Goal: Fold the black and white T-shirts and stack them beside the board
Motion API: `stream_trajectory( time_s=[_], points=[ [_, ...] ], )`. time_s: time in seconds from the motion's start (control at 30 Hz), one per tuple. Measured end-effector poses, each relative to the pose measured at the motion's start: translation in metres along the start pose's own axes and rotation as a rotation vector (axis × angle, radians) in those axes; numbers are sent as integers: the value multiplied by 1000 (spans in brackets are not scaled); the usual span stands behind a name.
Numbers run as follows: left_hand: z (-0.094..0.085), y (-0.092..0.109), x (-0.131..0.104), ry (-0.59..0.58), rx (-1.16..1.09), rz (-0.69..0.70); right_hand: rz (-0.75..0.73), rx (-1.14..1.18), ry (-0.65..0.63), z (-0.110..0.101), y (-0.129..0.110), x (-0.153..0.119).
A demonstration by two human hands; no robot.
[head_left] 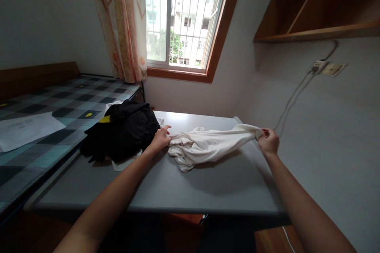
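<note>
Grey tabletop (208,189), set against a white wall under a window (181,19). White garment (204,146) stretched across the far half of that tabletop, lifted slightly at both ends, crumpled and sagging onto the surface in the middle. Left hand (161,138) closed on the garment's left end, fingers pinched into the bunched cloth. Right hand (268,140) closed on the garment's right end, cloth drawn to a narrow point between thumb and fingers, raised just above the tabletop near the wall. Both forearms reaching in from the near edge, well apart.

Just left of the garment, touching the left hand's side: black clothes (124,134) in a heap with a small yellow patch at its far left, resting on a bit of white cloth (124,163) that pokes out below toward the near edge. Further left of the garment, beside the tabletop: bed (59,106) with a checked cover in dark and teal squares, with a white sheet (26,130) lying flat on it. Beyond the garment, at the window's left side: flowered curtain (124,23). Above and right of the garment: wooden shelf (320,12) on the wall, and below it a socket (329,68) with a cord (292,99) hanging down toward the tabletop's far right corner.
</note>
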State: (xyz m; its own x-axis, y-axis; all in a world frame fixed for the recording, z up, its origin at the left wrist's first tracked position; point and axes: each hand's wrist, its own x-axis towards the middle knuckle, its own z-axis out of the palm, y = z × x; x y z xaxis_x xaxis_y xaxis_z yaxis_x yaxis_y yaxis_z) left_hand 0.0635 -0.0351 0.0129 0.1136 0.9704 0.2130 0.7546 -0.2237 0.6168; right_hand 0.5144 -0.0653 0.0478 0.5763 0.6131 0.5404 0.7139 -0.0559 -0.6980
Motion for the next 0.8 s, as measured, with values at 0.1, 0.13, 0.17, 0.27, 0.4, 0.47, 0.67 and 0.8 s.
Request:
stream_trajectory(
  time_s=[0.1,0.13,0.17,0.27,0.4,0.47,0.67,0.8],
  points=[
    [-1,0,3,-84,-52,-10,14,-154,-97,-26,27,2],
    [0,1,5,-105,-63,-12,22,-203,-144,-33,34,3],
    [0,1,6,-121,-72,-10,32,-257,-191,-40,40,3],
    [3,5,9,-160,-126,10,58,-429,-294,-55,51,4],
    [6,7,11,-189,-212,17,-40,-497,-238,-57,43,9],
    [6,6,14,-213,-217,10,-132,-419,-296,-50,27,11],
    [-1,6,21,-333,-189,-118,-274,-236,-717,-5,-33,7],
    [-9,13,24,-468,-148,-156,-298,-184,-859,25,-53,-4]
  ],
)
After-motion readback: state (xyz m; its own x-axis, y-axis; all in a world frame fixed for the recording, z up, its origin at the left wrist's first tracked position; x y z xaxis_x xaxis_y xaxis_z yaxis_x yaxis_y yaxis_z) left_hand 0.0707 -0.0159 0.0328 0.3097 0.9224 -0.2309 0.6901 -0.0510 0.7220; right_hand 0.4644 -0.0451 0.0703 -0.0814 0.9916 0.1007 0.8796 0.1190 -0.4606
